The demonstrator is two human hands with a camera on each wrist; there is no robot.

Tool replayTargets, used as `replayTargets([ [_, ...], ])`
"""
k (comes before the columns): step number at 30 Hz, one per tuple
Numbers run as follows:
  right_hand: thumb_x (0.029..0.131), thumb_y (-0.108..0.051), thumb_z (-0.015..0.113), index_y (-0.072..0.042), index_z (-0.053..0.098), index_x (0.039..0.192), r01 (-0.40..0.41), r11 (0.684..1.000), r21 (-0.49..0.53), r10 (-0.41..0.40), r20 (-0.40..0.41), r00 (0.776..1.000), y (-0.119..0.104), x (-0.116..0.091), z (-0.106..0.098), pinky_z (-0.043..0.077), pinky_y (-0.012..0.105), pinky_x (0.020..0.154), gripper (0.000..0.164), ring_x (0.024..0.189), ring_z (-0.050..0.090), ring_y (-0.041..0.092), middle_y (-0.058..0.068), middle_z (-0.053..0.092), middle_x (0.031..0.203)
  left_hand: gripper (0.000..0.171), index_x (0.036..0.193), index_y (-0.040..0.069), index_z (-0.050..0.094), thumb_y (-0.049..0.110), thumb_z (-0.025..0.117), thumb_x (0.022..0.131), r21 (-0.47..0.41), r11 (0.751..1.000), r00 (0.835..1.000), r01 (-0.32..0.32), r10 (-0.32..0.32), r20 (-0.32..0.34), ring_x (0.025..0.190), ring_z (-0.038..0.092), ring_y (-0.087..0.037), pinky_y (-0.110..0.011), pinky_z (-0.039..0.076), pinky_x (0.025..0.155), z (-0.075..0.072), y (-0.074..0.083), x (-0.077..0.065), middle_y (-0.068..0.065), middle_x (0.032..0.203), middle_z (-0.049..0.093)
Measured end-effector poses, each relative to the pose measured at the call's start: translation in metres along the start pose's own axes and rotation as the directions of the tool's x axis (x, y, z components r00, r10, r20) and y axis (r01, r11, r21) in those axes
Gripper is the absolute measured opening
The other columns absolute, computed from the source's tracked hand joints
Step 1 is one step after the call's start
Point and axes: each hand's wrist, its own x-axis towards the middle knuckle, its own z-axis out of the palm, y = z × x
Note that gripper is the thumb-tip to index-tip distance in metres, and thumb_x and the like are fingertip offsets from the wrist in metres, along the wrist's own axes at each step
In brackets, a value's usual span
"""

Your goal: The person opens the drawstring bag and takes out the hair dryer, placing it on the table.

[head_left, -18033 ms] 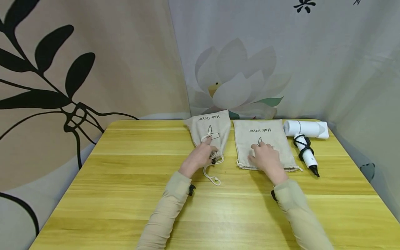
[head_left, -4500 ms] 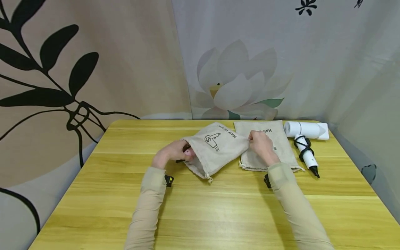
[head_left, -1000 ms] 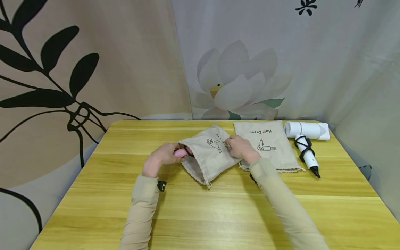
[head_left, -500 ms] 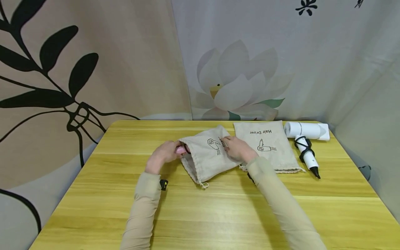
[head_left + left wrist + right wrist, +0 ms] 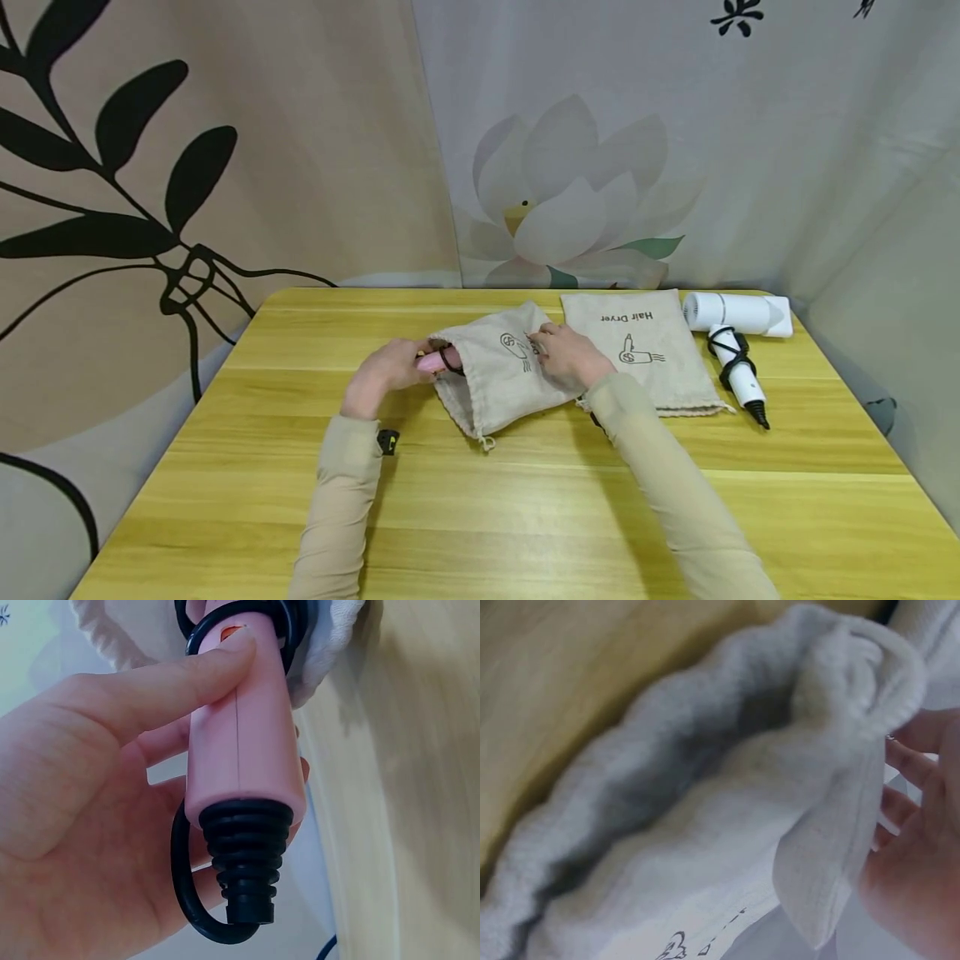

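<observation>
My left hand (image 5: 386,371) grips the pink handle of a hair dryer (image 5: 240,742), its thumb beside a small red switch. Black cord loops round the handle, which ends in a ribbed black sleeve (image 5: 247,844). The dryer's front part is hidden inside a beige drawstring bag (image 5: 491,375) printed with a dryer drawing. The bag's wide mouth faces left, toward the left hand. At the bag's closed end my right hand (image 5: 573,358) holds the cloth, fingers over the printed side. In the right wrist view the gathered rim (image 5: 705,787) is near, with the right fingers behind the cloth.
A second beige bag labelled Hair Dryer (image 5: 637,333) lies flat just behind the right hand. To its right rests a white hair dryer (image 5: 735,313), black cord wound round its handle. The wooden table (image 5: 480,517) ends at a curtain along the back.
Long before, the bag was cinched; now its mouth gapes with the pink handle showing. My right hand moved from the bag's far corner leftward onto its print. The last half second shows only slight shifts.
</observation>
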Motion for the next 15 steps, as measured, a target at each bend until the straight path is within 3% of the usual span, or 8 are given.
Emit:
replayTargets([
  [6, 0.097, -0.022, 0.044, -0.015, 0.043, 0.143, -0.020, 1.000, -0.002, 0.020, 0.017, 1.000, -0.001, 0.000, -0.001, 0.036, 0.049, 0.110, 0.046, 0.137, 0.035, 0.034, 0.009, 0.037, 0.150, 0.047, 0.128, 0.008, 0.056, 0.024, 0.069, 0.085, 0.007, 0.999, 0.999, 0.032, -0.033, 0.018, 0.106, 0.058, -0.030, -0.044, 0.049, 0.086, -0.006, -0.002, -0.007, -0.016, 0.119, 0.063],
  [15, 0.096, -0.021, 0.045, -0.014, 0.043, 0.143, -0.006, 1.000, -0.018, 0.006, 0.012, 1.000, -0.001, 0.000, -0.002, 0.037, 0.051, 0.109, 0.047, 0.137, 0.034, 0.036, 0.011, 0.036, 0.150, 0.045, 0.123, 0.007, 0.059, 0.023, 0.072, 0.083, -0.014, 0.997, 0.997, 0.073, -0.073, 0.022, 0.097, 0.059, -0.026, -0.041, 0.049, 0.082, -0.011, -0.013, -0.017, -0.015, 0.113, 0.064],
])
